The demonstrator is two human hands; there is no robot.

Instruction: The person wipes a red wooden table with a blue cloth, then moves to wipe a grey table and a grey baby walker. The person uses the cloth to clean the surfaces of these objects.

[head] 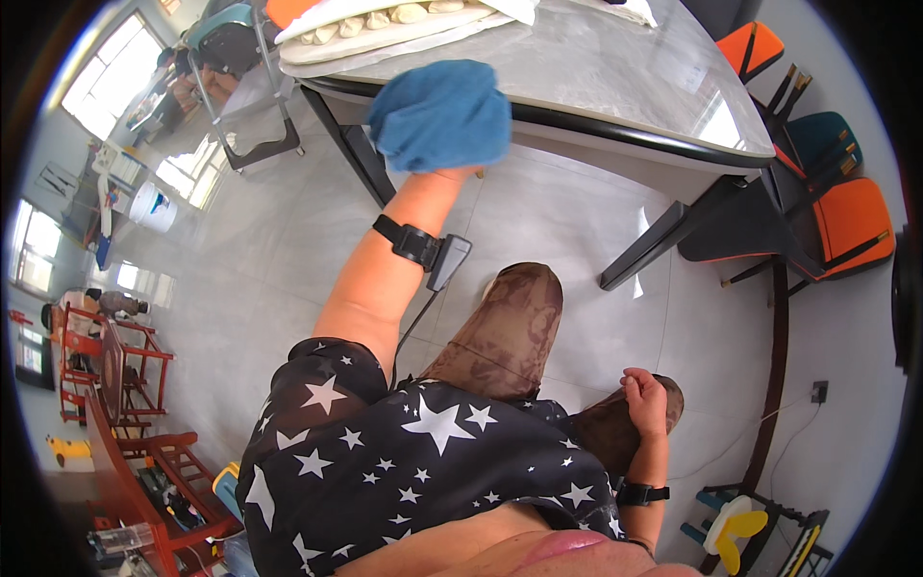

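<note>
My left arm reaches up to the near edge of a grey marble-patterned table (pixel 598 79). A blue cloth (pixel 443 115) is bunched in my left hand (pixel 461 173) and hides most of it; only the wrist side and a fingertip show. Beyond the cloth, on the table, pale dough pieces (pixel 378 19) lie in a row on a light board (pixel 324 52), partly covered by a white sheet (pixel 512 9). Low on the right, beside my knee, my right hand (pixel 645 400) is empty with its fingers loosely bent.
Orange and dark chairs (pixel 854 223) stand by the right wall. A table leg (pixel 642 245) is near my knees. At the left are a wheeled chair (pixel 231 86), a white bucket (pixel 153 207) and red wooden furniture (pixel 115 461). Cords run to a wall socket (pixel 820 391).
</note>
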